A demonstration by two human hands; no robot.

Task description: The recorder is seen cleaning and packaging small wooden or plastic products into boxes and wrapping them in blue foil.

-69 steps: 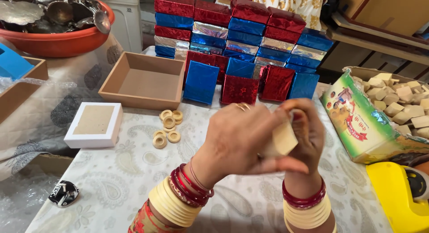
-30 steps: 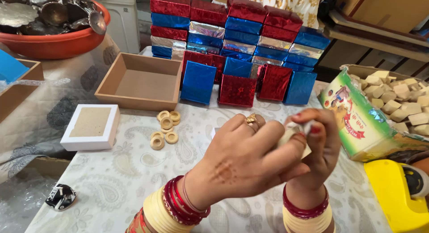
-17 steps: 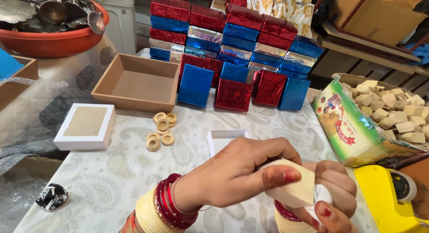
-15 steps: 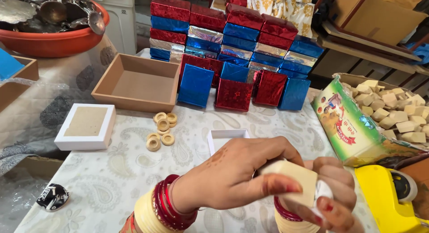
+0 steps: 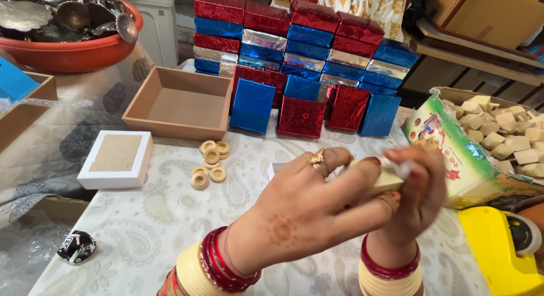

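My left hand [image 5: 309, 208] and my right hand [image 5: 411, 202] meet above the table's front middle, both closed around a small pale wooden block [image 5: 385, 181]. Only one edge of the block shows between the fingers, with a bit of white at my right fingertips. The hands cover most of a small white box [image 5: 277, 169] lying on the patterned tablecloth [image 5: 141, 228]. Several pale wooden rings [image 5: 208, 163] lie to the left of my hands.
A stack of red, blue and silver foil-wrapped boxes [image 5: 300, 58] stands at the back. An open brown tray [image 5: 178, 103] and a white lid [image 5: 116, 159] sit left. A carton of wooden blocks [image 5: 498, 134] and a yellow tape dispenser [image 5: 501, 248] are on the right. A red basin [image 5: 73, 49] of metalware stands far left.
My hands, which had dropped low to the right with the block, have come back up toward the table's middle. My fingers now wrap the block more closely, hiding most of it.
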